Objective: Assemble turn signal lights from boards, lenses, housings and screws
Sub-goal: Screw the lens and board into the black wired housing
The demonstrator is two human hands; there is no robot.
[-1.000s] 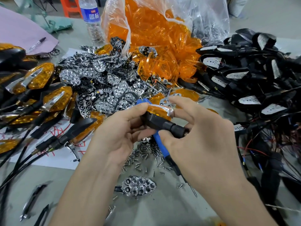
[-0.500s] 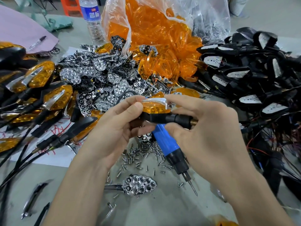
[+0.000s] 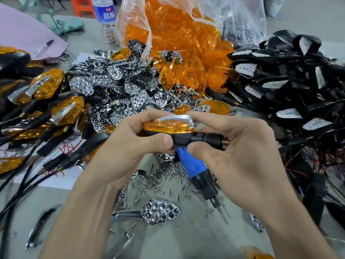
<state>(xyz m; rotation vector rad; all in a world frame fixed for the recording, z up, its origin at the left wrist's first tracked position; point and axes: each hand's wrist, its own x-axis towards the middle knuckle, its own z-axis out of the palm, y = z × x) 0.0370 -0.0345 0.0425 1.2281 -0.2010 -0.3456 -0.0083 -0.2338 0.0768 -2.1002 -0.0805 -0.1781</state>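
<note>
Here, left hand (image 3: 119, 146) and right hand (image 3: 242, 152) gripping turn signal (image 3: 169, 127)

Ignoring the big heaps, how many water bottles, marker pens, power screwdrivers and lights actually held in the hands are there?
Clear plastic water bottle with blue label: 1
White marker pen with dark cap: 1
Blue-handled electric screwdriver: 1
Amber-lensed black turn signal light, held by both hands: 1
Total: 4

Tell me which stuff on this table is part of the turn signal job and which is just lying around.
Job: turn signal gripped by left hand and right hand, blue screwdriver, screws, chrome reflectors, orange lenses, black housings.
Lying about: water bottle, marker, purple sheet.
</note>
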